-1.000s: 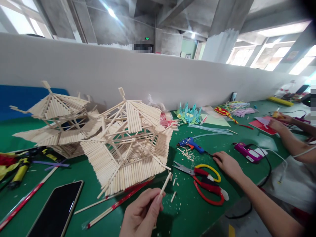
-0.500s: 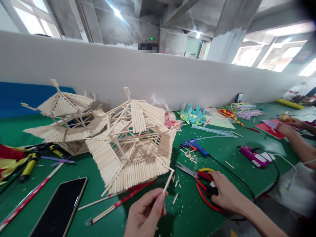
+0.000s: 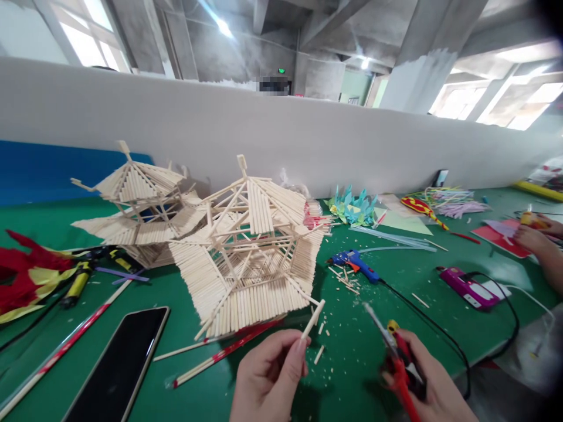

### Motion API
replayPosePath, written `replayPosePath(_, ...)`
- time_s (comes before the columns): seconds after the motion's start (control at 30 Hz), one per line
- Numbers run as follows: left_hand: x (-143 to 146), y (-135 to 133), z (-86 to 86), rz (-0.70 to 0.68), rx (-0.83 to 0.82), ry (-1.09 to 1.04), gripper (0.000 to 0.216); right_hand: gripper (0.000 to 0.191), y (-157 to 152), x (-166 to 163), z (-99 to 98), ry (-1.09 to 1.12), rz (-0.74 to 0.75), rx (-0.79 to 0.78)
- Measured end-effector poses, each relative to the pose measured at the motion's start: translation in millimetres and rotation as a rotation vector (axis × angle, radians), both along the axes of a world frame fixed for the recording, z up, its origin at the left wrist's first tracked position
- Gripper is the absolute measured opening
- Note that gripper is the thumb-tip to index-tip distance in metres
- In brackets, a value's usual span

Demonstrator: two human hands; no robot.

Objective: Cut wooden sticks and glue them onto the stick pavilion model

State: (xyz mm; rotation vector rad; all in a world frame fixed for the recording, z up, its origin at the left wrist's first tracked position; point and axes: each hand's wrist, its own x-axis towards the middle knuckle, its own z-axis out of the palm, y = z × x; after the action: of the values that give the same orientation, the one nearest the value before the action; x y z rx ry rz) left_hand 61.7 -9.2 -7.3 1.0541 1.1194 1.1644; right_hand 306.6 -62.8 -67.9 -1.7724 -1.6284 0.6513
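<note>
My left hand (image 3: 268, 378) pinches a short wooden stick (image 3: 312, 319) at the bottom centre, its tip pointing up toward the lower edge of a stick-built pavilion roof model (image 3: 250, 258). My right hand (image 3: 428, 387) grips red and yellow handled scissors (image 3: 396, 351) at the bottom right, lifted off the green table (image 3: 347, 375), blades pointing up-left toward the stick. A second roof model (image 3: 136, 205) stands behind to the left.
A black phone (image 3: 118, 363) lies at the lower left beside red-wrapped chopsticks (image 3: 224, 354). A blue glue gun (image 3: 354, 264) and a purple device (image 3: 468, 287) with black cable lie to the right. Another person's hand (image 3: 534, 240) works at the far right. Stick offcuts litter the table.
My right hand has picked the scissors up off the table and brought them toward me. The view has shifted slightly left. My left hand still holds the stick.
</note>
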Motion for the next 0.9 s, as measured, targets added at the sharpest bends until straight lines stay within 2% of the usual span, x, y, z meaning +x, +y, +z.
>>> replayPosePath(0.07,-1,2,1.4,-0.003,0.07,0.023,0.011,0.043,-2,-15,9.8,0.043,-0.002,-0.035)
replayPosePath(0.27,-8,6,-2.9,-0.033,0.376,0.18,0.01,0.023,10,-44,31.0,0.067,0.06,-0.072)
replayPosePath(0.33,-9,7,-5.9,-0.053,0.473,0.249,0.011,0.029,12,-48,33.4,0.06,0.073,-0.075)
replayPosePath(0.47,-13,8,-11.8,-0.144,0.623,0.344,0.018,0.052,12,-55,34.7,0.038,0.09,-0.09)
replayPosePath(0.67,-19,10,-18.7,-0.187,0.695,0.429,0.02,0.058,15,-64,34.3,0.02,0.129,-0.121)
replayPosePath(0.8,-20,12,-17.0,-0.204,0.734,0.43,0.021,0.058,16,-65,33.7,0.01,0.143,-0.148)
replayPosePath(0.9,-20,14,-13.8,-0.238,0.805,0.438,0.021,0.047,15,-65,35.5,0.01,0.157,-0.181)
